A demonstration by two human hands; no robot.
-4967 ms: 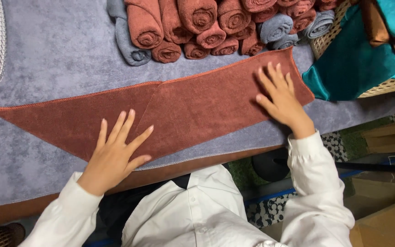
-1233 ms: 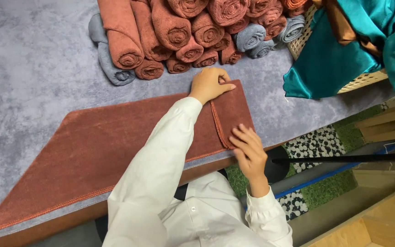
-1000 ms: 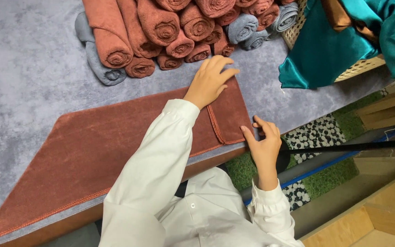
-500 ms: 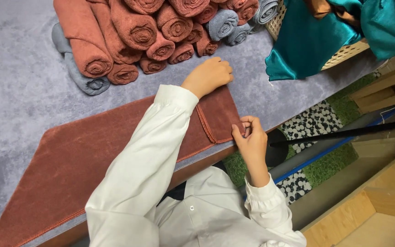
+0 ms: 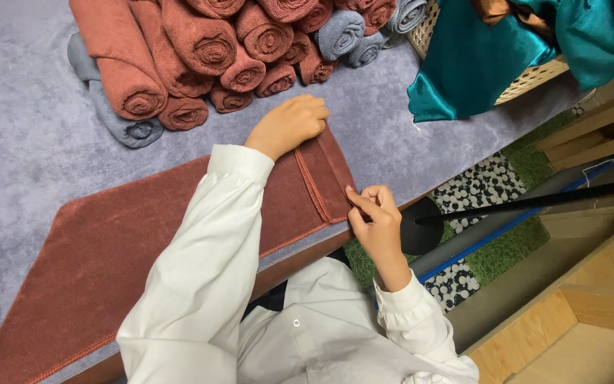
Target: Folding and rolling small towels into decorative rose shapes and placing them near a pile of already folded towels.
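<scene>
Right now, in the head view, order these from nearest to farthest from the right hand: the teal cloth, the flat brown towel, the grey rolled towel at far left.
1. Flat brown towel: the right hand pinches its right edge.
2. Teal cloth: up and to the right, draped over a basket.
3. Grey rolled towel: far left of the rolled pile, across the table.
</scene>
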